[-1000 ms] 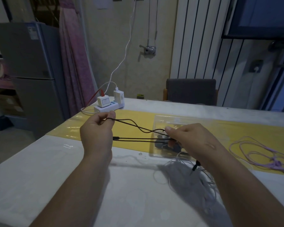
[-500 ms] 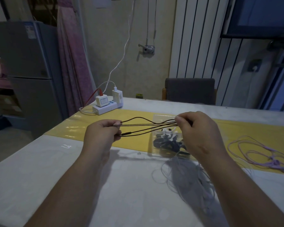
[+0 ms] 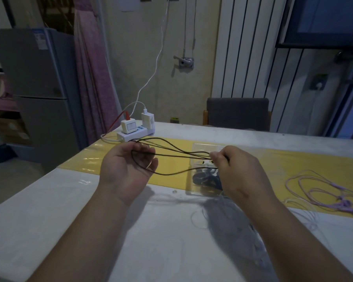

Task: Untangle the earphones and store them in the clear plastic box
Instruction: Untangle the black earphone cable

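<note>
Black earphones (image 3: 175,154) hang in several long loops between my two hands above the table. My left hand (image 3: 128,167) is turned palm up, its fingers curled through the loops' left ends. My right hand (image 3: 235,169) pinches the loops' right ends over the clear plastic box (image 3: 200,148). That box lies flat on the yellow runner and holds dark and white earphones (image 3: 205,178), partly hidden by my right hand. A pale tangled cable (image 3: 222,212) lies on the table under my right forearm.
Pink earphones (image 3: 324,190) lie loosely coiled at the right on the yellow runner (image 3: 171,163). A white power strip (image 3: 135,133) with chargers sits at the table's far left corner. A grey chair (image 3: 237,113) stands behind the table, a fridge (image 3: 35,78) at the left.
My left hand has turned palm up and opened its fingers inside the loops. A lower loop of the black cable now sags further down. My right hand has barely moved.
</note>
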### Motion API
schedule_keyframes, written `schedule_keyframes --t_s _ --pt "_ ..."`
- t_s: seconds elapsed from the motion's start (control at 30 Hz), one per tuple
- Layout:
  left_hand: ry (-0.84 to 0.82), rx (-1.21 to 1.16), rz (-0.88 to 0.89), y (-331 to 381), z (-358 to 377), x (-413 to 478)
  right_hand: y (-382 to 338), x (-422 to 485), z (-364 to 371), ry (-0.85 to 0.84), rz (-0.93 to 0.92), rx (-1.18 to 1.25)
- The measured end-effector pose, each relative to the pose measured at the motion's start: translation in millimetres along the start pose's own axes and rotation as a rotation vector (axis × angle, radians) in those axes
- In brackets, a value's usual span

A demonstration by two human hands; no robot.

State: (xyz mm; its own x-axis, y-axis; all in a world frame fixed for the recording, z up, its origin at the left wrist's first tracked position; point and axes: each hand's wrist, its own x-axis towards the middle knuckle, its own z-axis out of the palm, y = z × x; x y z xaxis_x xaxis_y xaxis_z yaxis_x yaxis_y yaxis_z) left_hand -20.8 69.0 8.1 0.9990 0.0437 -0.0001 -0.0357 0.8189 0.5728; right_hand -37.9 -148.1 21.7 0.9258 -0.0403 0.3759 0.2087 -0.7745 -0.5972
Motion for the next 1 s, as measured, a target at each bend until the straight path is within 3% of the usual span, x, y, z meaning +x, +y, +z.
schedule_keyframes --t_s 0.1,0.2,0.4,0.57,0.77,1.0 --pt "-0.023 -0.138 -0.028 0.5 -2.4 -0.9 -2.7 -2.5 2.3 -0.021 -0.029 -0.087" --pt "-0.057 -0.278 0.057 0.8 -1.9 -2.6 -9.0 -5.9 5.2 -0.032 -0.050 -0.089" --pt "-0.022 -0.289 0.118 2.7 -0.6 -4.9 -10.1 -10.6 5.5 -0.048 -0.018 -0.098" --pt "0.000 -0.201 0.075 0.1 2.6 -8.8 -4.2 -6.3 2.1 0.033 -0.042 -0.103" --pt "-0.159 -0.101 0.088 0.9 -5.6 -6.9 -3.8 -6.0 4.6 0.005 -0.028 -0.069" --pt "-0.041 0.112 0.125 -4.6 1.7 -3.8 -4.2 -6.1 9.2 -0.144 -0.122 0.041"
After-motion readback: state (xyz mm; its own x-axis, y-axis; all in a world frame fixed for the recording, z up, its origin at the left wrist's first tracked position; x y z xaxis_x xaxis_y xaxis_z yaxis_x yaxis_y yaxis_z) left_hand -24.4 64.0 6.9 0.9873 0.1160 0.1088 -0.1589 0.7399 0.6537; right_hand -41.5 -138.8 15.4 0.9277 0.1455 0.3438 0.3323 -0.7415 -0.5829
